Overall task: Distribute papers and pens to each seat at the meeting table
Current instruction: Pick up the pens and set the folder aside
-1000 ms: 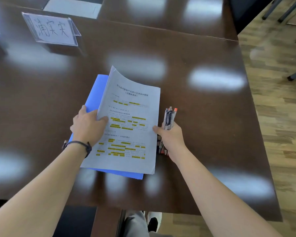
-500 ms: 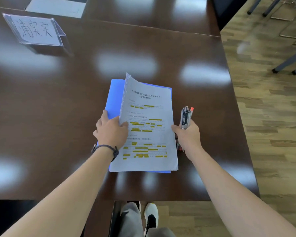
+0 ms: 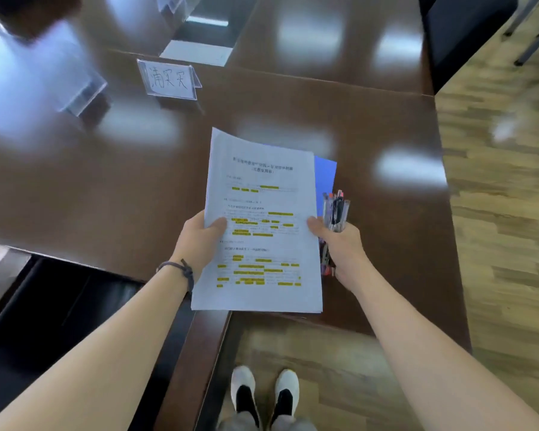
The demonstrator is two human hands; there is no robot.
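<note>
the printed lines on the top sheet of the papers (image 3: 259, 219) are too blurred to read; only the yellow highlights stand out. the blue folder (image 3: 325, 178) beneath is almost wholly covered, showing just a strip at the right. the pens (image 3: 335, 211) blur together, so their count cannot be told, and the right hand (image 3: 343, 250) hides their middles. a clear stand (image 3: 84, 88) at far left is smeared by motion. both forearms are cut off by the near edge.
</note>
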